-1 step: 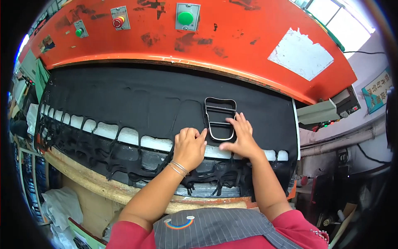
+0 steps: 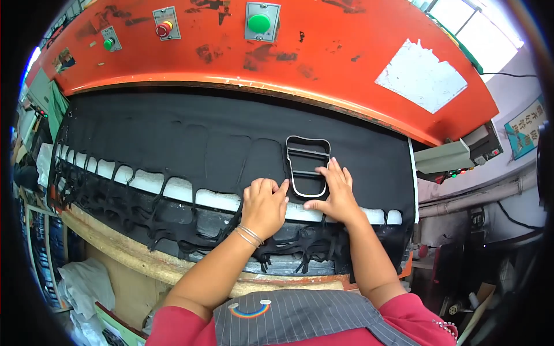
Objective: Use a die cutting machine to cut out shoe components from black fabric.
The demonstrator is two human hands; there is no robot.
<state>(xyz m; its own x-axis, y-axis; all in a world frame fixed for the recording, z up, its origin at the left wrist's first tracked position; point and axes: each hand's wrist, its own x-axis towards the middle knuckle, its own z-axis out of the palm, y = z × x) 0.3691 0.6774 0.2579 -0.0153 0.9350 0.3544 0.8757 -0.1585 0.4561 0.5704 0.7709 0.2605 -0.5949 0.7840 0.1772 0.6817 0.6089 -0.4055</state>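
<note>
A metal cutting die [image 2: 327, 181], a rounded frame with two crossbars, lies on a wide black sheet [image 2: 144, 121]. On its left, my left hand [image 2: 264, 203] rests over the sheet, fingers curled, with the index fingertip close against the die's edge. What may be under those fingers is hidden. My right hand [image 2: 339, 193] is at the die's lower right, fingers stretched and thumb apart, with fingertips touching the frame. Cut outlines similar in shape to the die show in the sheet to its left. Thin black scrap strips [image 2: 156, 213] hang along the sheet's near edge.
An orange machine beam [image 2: 340, 75] spans the far side, bearing a large green button [image 2: 259, 23] and a red knob [image 2: 164, 29]. A pale worn ledge [image 2: 133, 254] runs along the near edge. White pieces [image 2: 216, 199] show through gaps in the sheet.
</note>
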